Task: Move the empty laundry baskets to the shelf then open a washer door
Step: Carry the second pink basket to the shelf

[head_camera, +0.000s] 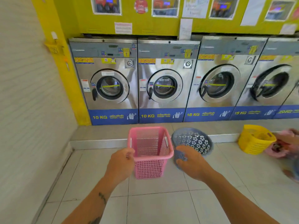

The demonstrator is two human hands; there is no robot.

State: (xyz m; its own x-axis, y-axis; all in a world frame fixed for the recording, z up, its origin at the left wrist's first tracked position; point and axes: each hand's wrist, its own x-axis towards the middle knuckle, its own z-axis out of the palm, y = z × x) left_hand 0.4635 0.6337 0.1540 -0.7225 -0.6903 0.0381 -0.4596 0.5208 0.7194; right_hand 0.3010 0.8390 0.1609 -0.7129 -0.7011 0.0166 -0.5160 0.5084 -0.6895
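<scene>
Pink basket (150, 151) sits at the centre of the frame, upright and empty, with your left hand (120, 164) at its near-left rim; your fingers (129, 154) curl over that edge, closed on it. Just to its right, the round blue basket (192, 141) tilts toward you, and your right hand (192, 162) clamps its near rim, thumb on top, fingers wrapped beneath. Both baskets look empty and are in your grip, so the carry seems only begun: no shelf shows anywhere in the frame, and you have yet to place either one. Along the upper half of the frame the washers (110, 86) stand in a row, the two left doors apparently closed; the right ones are too blurred to tell. At the right edge a yellow basket (255, 139) rests on the tiled floor (161, 207), well apart.
</scene>
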